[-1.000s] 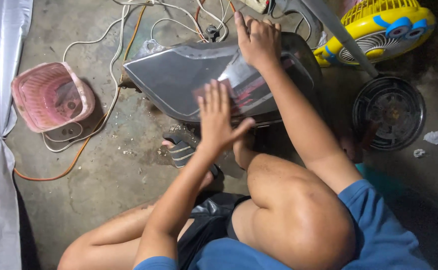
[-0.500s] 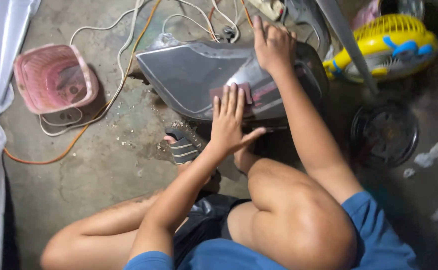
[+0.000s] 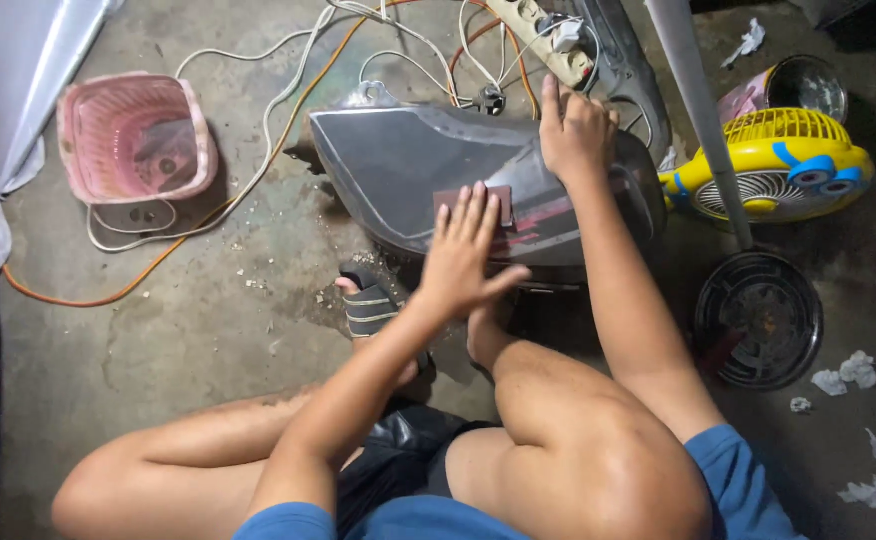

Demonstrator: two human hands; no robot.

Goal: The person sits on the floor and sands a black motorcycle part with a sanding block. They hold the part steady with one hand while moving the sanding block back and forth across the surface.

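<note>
While the left hand [image 3: 468,250] presses flat, fingers spread, on sandpaper [image 3: 478,203] against the tank [image 3: 408,170] lying on the floor, the right hand [image 3: 578,130] grips its top edge. Most paint is already dulled grey; a red patch [image 3: 548,225] remains.

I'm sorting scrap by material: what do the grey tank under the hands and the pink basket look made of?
Grey tank: probably sheet metal, dull sanded finish with a soft sheen and pressed curves. Pink basket: moulded plastic, matt, with slotted lattice walls. Left hand lies flat on the tank; right hand rests on its top edge.
</note>
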